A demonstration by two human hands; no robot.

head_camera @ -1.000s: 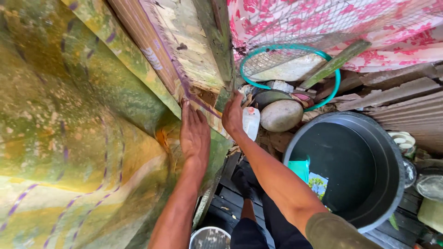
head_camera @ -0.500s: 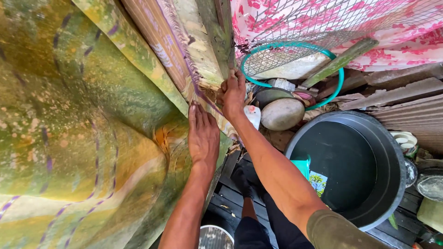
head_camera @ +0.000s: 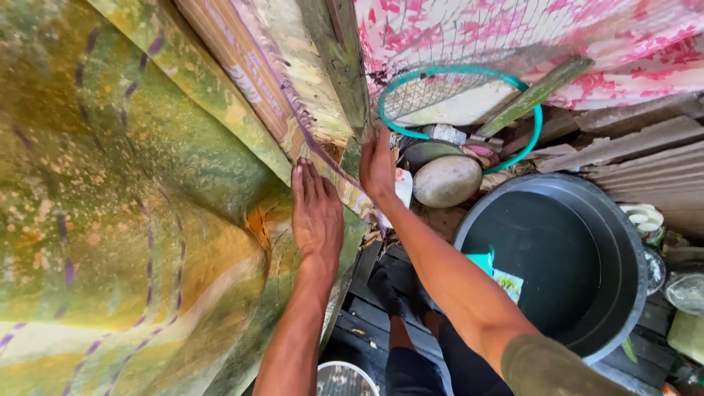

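Against the mossy wooden post (head_camera: 345, 66), we keep our left hand (head_camera: 317, 213) flat on the green-and-yellow patterned cloth (head_camera: 132, 220) while our right hand (head_camera: 378, 165), fingers closed, pinches its fringed edge (head_camera: 330, 158) taut.

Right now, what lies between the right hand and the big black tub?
In the head view, a smooth rounded grey stone lies between the right hand and the black tub, with a white scrap just beside the wrist.
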